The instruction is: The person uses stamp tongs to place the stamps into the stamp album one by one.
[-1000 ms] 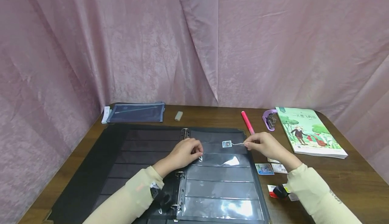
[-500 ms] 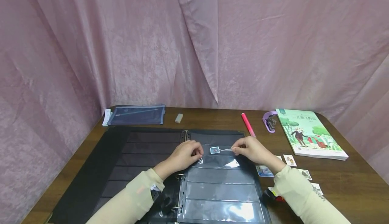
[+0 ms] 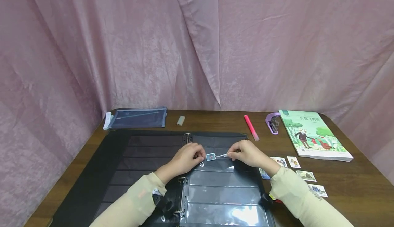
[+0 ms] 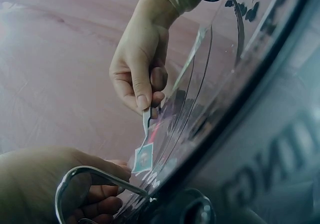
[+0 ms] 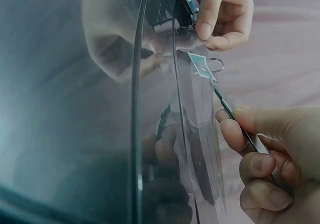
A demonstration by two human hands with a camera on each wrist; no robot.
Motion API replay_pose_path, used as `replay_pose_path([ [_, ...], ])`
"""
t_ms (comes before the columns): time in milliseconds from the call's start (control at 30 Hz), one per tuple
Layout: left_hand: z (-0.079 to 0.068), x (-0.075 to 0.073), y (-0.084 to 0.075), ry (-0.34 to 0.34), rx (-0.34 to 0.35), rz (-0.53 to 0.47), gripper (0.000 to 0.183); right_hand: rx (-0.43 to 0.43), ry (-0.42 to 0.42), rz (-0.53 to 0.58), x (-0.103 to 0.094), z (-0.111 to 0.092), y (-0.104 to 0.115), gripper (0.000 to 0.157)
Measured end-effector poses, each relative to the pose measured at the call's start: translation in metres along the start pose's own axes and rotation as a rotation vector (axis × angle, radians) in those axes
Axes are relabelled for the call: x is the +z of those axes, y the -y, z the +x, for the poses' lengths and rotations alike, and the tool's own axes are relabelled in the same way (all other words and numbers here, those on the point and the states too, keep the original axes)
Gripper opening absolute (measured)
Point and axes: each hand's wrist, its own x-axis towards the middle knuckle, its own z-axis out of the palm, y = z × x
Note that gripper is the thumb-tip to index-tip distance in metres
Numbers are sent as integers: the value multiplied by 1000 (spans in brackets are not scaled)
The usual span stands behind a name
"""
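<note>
My right hand [image 3: 248, 153] grips a pair of tweezers [image 5: 230, 108], whose tips hold a small blue-bordered stamp [image 3: 210, 156] by one end. The stamp is above the upper part of a stamp album's right page [image 3: 223, 193], close to the fingers of my left hand [image 3: 187, 158]. In the right wrist view, that hand's thumb and a finger pinch the edge of a clear pocket strip [image 5: 182, 42]. The album [image 3: 81, 172] lies spread out, with metal rings along its middle and rows of clear strips across the page.
Several loose stamps [image 3: 306, 176] lie right of the album, some behind the right forearm. Further back are a pink marker [image 3: 251, 127], a purple-framed object [image 3: 272, 123], a green-covered book [image 3: 314, 134], an eraser-like block [image 3: 181, 120] and a blue mesh pouch [image 3: 138, 118].
My right hand has moved left and slightly nearer with the tweezers, bringing the stamp close to my left fingers. The left hand has stayed in place. More loose stamps show beside the right sleeve.
</note>
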Motion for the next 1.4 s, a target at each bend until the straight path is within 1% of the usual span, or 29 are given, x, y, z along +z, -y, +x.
replay_pose_path([
  [233,-1,-1,0,-17,5,0,8,-12,54,11,-1,5,3,11],
  [467,-1,-1,0,-6,-7,-10,7,-46,162,13,-11,12,1,10],
  [567,-1,0,0,-3,-7,-8,7,-62,184,11,-16,14,0,10],
  [767,1,1,0,-1,-12,0,6,-43,152,-8,-22,15,-1,9],
  [933,1,0,-1,5,-19,3,6,-64,131,-4,-21,16,0,10],
  [1100,1,2,-1,2,-15,9,7,-53,112,-7,-21,16,1,11],
  [1300,0,4,2,-5,-16,7,9,-19,114,18,-34,10,3,12],
  [1400,-1,4,4,-5,-17,3,9,-8,100,-4,-42,7,4,12],
])
